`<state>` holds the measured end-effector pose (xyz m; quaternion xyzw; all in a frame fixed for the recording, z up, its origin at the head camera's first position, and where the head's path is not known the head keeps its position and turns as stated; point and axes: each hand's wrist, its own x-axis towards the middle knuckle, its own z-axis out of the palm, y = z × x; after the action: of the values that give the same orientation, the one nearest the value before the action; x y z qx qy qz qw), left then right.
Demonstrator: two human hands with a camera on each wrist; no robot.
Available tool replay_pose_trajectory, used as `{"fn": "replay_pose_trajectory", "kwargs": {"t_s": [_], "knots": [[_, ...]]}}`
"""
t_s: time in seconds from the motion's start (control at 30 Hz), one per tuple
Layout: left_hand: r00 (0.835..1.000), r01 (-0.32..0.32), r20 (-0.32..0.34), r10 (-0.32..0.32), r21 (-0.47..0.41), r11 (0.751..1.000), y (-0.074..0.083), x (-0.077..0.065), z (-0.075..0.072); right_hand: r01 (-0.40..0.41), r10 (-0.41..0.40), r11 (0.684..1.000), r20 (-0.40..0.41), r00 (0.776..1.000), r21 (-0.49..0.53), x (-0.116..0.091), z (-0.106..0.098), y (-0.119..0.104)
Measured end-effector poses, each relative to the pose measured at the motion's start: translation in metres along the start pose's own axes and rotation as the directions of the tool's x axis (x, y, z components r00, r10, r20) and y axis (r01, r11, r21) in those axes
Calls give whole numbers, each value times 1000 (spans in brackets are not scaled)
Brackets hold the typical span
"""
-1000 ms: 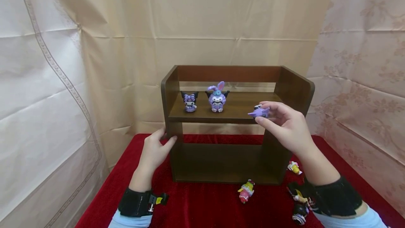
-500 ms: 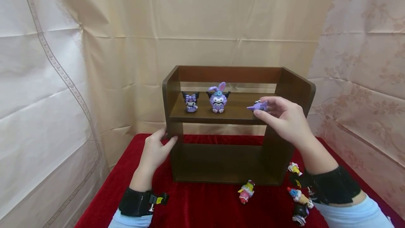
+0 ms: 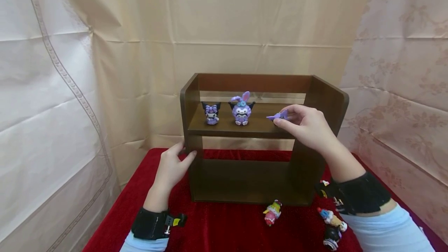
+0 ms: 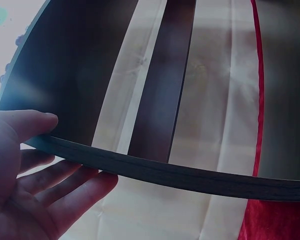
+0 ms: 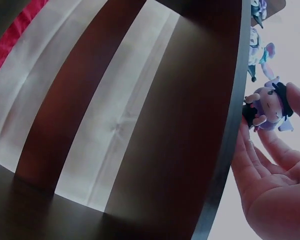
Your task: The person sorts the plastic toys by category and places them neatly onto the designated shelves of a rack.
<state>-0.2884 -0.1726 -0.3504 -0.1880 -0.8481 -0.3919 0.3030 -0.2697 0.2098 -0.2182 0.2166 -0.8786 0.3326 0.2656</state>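
Note:
My right hand (image 3: 311,129) pinches a small purple figurine (image 3: 281,115) between thumb and fingers, over the right part of the upper board of a dark wooden shelf (image 3: 241,131). In the right wrist view the figurine (image 5: 271,107) has a pale face and a black hat-like piece, close to the board's edge. My left hand (image 3: 172,168) holds the shelf's left side panel, thumb on the inner side and fingers on the outer. On the upper board stand a black-and-purple figurine (image 3: 211,114) at the left and a purple bunny-eared figurine (image 3: 241,111) beside it.
On the red cloth (image 3: 217,226) in front of the shelf lies a yellow-and-pink figurine (image 3: 272,212). An ice-cream-cone-like figurine (image 3: 332,219) and a dark one (image 3: 331,237) lie near my right forearm. Beige curtain (image 3: 252,18) hangs behind.
My right hand has carried the purple figurine leftward and slightly up, from the board's front edge to over the upper board. The left hand stays in place on the side panel.

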Motion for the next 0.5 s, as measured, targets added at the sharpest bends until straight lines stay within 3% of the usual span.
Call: {"fn": "replay_pose_trajectory", "kwargs": {"t_s": [0.2,0.5], "knots": [[1000,3,-2,-3,7,1000,-1,-1,0,-28,27,1000,59,998,7,5,7,0],[1000,-10,-2,10,-1,1000,0,0,1,-63,63,998,85,994,5,11,12,1]]}}
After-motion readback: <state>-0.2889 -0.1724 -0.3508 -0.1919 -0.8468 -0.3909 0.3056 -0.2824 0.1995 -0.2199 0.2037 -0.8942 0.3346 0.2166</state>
